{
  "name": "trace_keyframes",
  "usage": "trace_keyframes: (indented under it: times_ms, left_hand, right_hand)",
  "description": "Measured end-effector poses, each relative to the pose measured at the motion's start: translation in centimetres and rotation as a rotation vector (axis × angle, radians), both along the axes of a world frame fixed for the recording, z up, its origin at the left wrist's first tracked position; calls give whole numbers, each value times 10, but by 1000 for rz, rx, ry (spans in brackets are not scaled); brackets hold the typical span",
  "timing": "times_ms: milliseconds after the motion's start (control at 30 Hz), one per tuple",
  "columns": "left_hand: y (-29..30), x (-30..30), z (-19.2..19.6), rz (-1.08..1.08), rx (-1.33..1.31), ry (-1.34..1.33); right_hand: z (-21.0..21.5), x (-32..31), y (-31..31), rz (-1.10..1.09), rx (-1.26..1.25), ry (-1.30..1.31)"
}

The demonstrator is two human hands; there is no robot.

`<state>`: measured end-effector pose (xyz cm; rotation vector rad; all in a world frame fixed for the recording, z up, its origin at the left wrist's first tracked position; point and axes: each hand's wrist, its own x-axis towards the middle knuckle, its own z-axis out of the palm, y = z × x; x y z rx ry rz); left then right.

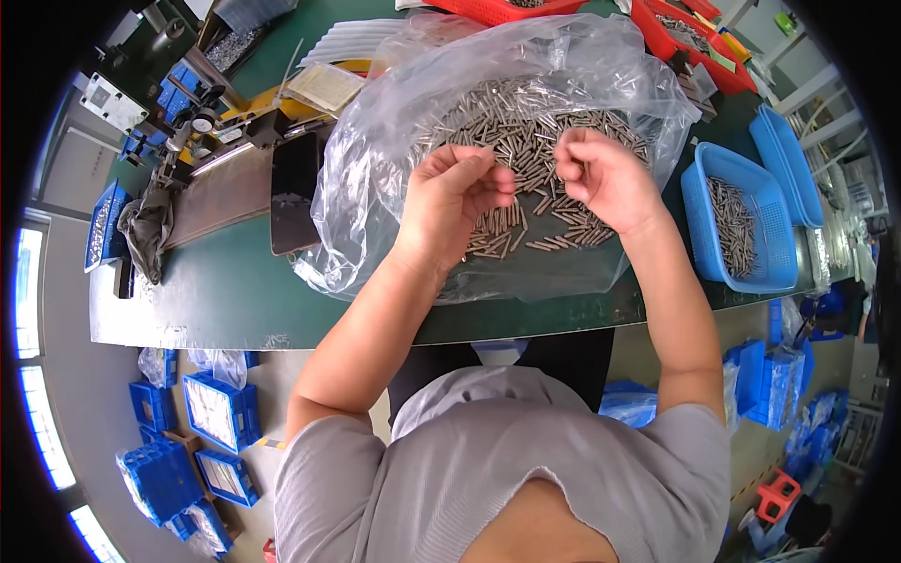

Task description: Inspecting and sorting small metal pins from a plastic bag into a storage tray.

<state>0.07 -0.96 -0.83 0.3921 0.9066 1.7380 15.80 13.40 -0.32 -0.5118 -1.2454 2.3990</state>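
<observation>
A clear plastic bag (333,220) lies spread on the green table, with a large heap of small metal pins (530,141) on it. Over the heap's left side is my left hand (450,192), its thumb and forefinger pinched together and the other fingers curled. Whatever sits in that pinch is too small to name. Opposite it, my right hand (608,180) hovers over the heap's right side with curled fingers. The thumb meets the fingertips there, and anything between them is hidden. A small gap parts the two hands.
On the right stands a blue basket (784,272) of similar pins, beside another blue basket (786,159). Red baskets (648,19) line the far edge. A dark flat phone-like slab (295,192) lies left of the bag, near a dial gauge fixture (204,120). Blue crates (164,479) rest on the floor.
</observation>
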Motion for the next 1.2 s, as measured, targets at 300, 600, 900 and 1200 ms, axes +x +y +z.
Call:
trace_keyframes:
  times_ms: [300,600,900,1200]
  left_hand:
    - [0,0,-2,-28,-12,-15]
    - [2,0,-3,-33,-25,-9]
    - [1,1,-2,-38,-41,14]
    - [1,2,-2,-51,-62,10]
  right_hand:
    - [-5,-16,-49,-118,1635,-639]
    - [3,-11,-49,19,1768,-685]
    - [-6,-17,-54,-69,1980,-600]
    - [-4,-14,-52,-36,2011,-547]
